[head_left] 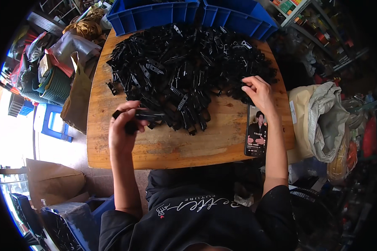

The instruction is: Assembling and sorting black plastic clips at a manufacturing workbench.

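A large heap of small black parts, long and narrow like plastic clips, covers the far half of the wooden table. My left hand is closed around a few of these black clip-like parts, held above the heap's near left edge. Some of them stick out past the fingers toward the right. At the heap's right edge, my right hand has thumb and fingers drawn together in a pinch. Whatever lies between its fingertips is too dark and small to make out.
Two blue plastic bins stand at the table's far edge. A phone with a lit screen lies under my right forearm. To the right is an open woven sack; to the left are a blue stool and piled bags.
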Tool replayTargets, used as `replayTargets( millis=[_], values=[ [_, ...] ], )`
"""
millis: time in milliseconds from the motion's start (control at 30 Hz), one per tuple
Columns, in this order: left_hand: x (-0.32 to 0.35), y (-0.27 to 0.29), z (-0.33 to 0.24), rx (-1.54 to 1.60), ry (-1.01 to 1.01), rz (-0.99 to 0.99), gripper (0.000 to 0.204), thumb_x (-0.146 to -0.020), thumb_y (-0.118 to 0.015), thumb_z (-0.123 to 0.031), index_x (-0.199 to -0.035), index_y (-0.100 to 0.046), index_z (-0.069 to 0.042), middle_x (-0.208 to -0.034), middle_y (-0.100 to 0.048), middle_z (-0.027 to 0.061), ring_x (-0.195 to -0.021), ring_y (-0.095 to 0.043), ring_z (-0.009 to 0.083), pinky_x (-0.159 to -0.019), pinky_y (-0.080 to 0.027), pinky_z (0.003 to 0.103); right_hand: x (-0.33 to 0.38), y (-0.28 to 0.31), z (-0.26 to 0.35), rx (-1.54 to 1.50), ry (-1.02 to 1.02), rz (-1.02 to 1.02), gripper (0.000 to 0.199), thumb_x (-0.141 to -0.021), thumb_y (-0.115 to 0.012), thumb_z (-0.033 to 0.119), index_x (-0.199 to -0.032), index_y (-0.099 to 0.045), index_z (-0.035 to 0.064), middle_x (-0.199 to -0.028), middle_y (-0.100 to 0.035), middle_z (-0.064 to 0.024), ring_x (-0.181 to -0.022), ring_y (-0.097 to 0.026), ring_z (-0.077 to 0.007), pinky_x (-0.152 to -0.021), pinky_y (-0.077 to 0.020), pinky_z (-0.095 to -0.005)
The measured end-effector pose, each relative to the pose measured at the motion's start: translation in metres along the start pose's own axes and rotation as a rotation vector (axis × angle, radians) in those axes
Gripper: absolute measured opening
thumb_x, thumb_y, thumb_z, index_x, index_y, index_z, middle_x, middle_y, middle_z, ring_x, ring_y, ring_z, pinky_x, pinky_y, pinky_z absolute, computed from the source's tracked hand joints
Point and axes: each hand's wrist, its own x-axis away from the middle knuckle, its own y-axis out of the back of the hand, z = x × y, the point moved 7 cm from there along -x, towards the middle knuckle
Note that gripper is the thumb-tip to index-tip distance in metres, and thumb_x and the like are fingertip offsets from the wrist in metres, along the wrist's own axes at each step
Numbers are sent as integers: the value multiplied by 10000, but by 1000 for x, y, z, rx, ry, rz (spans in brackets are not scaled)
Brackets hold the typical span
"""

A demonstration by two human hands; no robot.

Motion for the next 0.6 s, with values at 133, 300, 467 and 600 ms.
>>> replayTargets(
  millis=[133,300,467,600],
  values=[
    [-1,-16,19,126,65,102,260,-830,-504,-67,-1062,-537,44,-820,-632,194,-669,-638,215,-589,-522,266,-5,6,16,-94,2,-6,243,-784,-617,35,-1025,-588,18,-864,-590,-65,-654,-561,-130,-604,-451,-253],
    [-2,-26,25,143,76,64,266,-815,-525,-22,-1073,-529,40,-790,-628,166,-684,-636,207,-612,-525,266,7,9,35,-72,24,9,158,-788,-613,41,-943,-615,8,-831,-621,-82,-662,-587,-154,-605,-457,-257],
    [-2,-38,37,164,102,99,253,-808,-527,-1,-1058,-536,33,-787,-621,138,-678,-630,197,-596,-527,261,15,-21,64,77,186,132,184,-740,-666,62,-913,-626,15,-819,-592,-81,-740,-591,-218,-653,-473,-310],
    [-1,-46,47,166,151,151,245,-812,-518,-2,-1054,-539,31,-792,-618,129,-678,-631,192,-590,-528,262,16,-28,74,125,256,102,243,-709,-690,73,-938,-627,20,-825,-562,-75,-799,-570,-219,-684,-474,-326]
  ],
)
